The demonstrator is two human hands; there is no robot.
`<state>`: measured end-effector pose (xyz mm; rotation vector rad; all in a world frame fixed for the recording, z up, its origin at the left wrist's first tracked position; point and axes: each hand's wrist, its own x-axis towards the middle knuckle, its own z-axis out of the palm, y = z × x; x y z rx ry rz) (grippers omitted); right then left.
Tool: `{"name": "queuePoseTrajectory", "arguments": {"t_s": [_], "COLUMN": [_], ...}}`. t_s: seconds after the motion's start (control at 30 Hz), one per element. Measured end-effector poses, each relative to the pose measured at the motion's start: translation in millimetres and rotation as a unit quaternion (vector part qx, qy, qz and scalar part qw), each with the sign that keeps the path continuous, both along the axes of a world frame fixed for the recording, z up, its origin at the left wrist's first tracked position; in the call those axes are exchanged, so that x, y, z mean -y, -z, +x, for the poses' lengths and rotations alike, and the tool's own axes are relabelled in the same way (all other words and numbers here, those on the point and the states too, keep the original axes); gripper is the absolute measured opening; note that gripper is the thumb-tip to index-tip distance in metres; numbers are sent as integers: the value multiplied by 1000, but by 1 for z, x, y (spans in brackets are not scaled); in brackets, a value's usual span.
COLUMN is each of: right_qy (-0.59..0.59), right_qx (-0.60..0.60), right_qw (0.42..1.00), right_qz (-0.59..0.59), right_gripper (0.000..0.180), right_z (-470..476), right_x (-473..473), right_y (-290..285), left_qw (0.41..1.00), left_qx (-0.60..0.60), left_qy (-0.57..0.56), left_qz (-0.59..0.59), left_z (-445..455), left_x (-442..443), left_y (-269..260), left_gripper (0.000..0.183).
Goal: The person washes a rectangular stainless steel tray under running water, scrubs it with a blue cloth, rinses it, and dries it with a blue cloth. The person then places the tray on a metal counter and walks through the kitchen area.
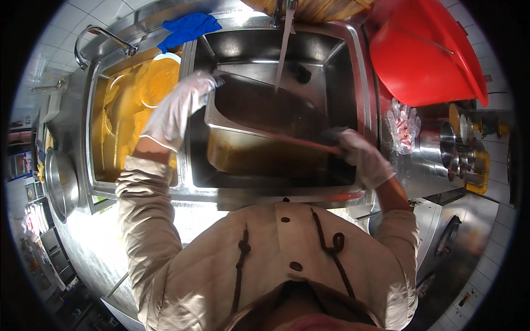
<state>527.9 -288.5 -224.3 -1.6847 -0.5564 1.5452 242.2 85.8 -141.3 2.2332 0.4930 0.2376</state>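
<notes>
Both my hands wear thin translucent gloves and grip a deep rectangular metal pan (244, 151), tilted inside the right-hand basin (335, 178) of a stainless-steel sink. My left hand (180, 105) holds the pan's left rim. On the opposite side, my right hand (364, 155) is closed on the right end of the near rim, slightly blurred. Brownish staining shows on the pan's near wall. From a tap (278, 15) at the back, a water stream (285, 53) runs down into the pan. A dark scouring pad or similar lump (299, 72) sits toward the basin's back.
The left-hand basin (93, 136) holds orange liquid and partly submerged round dishes (159, 85). A blue cloth (188, 31) lies on the divider's back end. Rightward stand a large red plastic tub (410, 62), a crumpled clear glove (403, 126) and metal pots (432, 140). A metal bowl (62, 182) is far left.
</notes>
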Motion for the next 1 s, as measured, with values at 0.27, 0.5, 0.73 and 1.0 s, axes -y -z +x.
{"name": "queuePoseTrajectory", "arguments": {"t_s": [0.27, 0.5, 0.73, 1.0], "right_qy": [1, 36, 61, -146], "right_qx": [5, 472, 418, 506], "right_qw": [997, 881, 906, 833], "right_qz": [-75, 18, -18, -172], "right_gripper": [47, 48, 42, 51], "right_z": [-107, -51, 1, 59], "right_x": [-85, -117, -121, -115], "right_y": [59, 21, -136, -131], "left_qw": [957, 930, 860, 725], "left_qx": [-65, 230, 235, 165], "left_qy": [-214, -249, -316, -408], "left_qz": [-183, -142, -326, -530], "left_z": [0, -75, -46, 6], "left_x": [21, 34, 61, 121], "left_y": [-85, -9, 75, 93], "left_gripper": [39, 43, 25, 30]}}
